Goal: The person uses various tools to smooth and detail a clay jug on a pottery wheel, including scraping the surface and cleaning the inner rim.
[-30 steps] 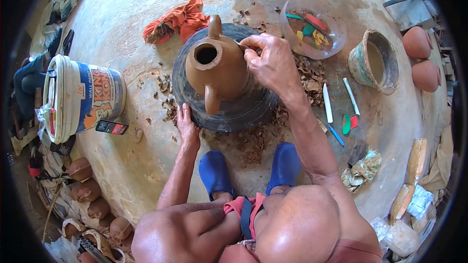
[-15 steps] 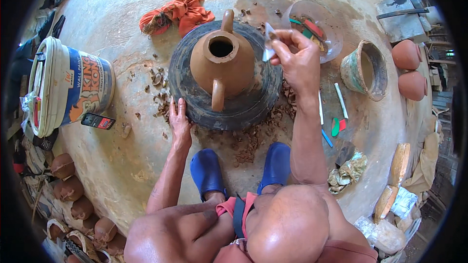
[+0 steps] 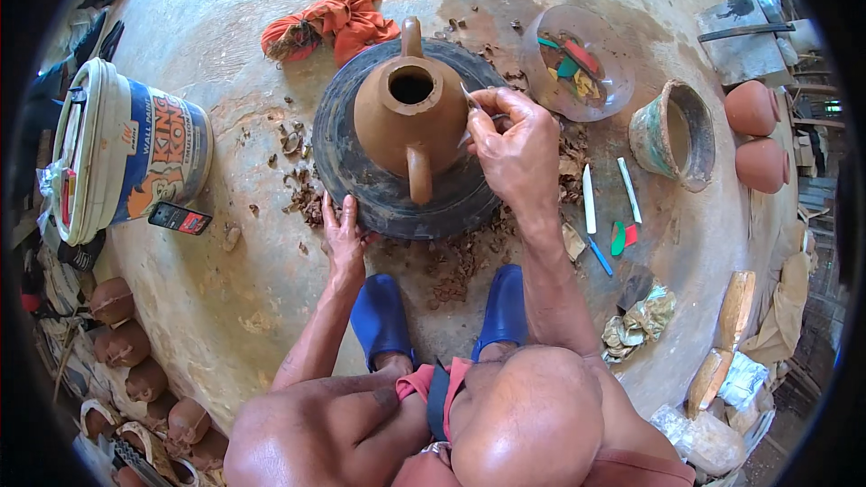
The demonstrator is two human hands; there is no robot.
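A brown clay pot (image 3: 392,131) with a round open mouth and two loop handles stands upright on a dark round turntable (image 3: 361,194). One handle (image 3: 419,176) faces me; the other is at the far side. My right hand (image 3: 521,149) is closed, pinching a thin flat scraper (image 3: 469,97) at the pot's right side. Most of the scraper is hidden by my fingers; whether it touches the clay I cannot tell. My left hand (image 3: 344,239) has its fingers stretched out against the turntable's near left edge, holding nothing.
Clay shavings (image 3: 456,275) lie around the turntable. An orange cloth (image 3: 347,22) is behind it. To the right are a clear bowl (image 3: 552,95) of coloured pieces, a stained bucket (image 3: 654,135) and white sticks (image 3: 590,198). A paint bucket (image 3: 126,149) and phone (image 3: 179,218) sit left.
My right hand has come down and left, bringing the scraper to the pot's side. Pot and turntable have turned slightly counterclockwise. My left hand has shifted a little right along the edge.
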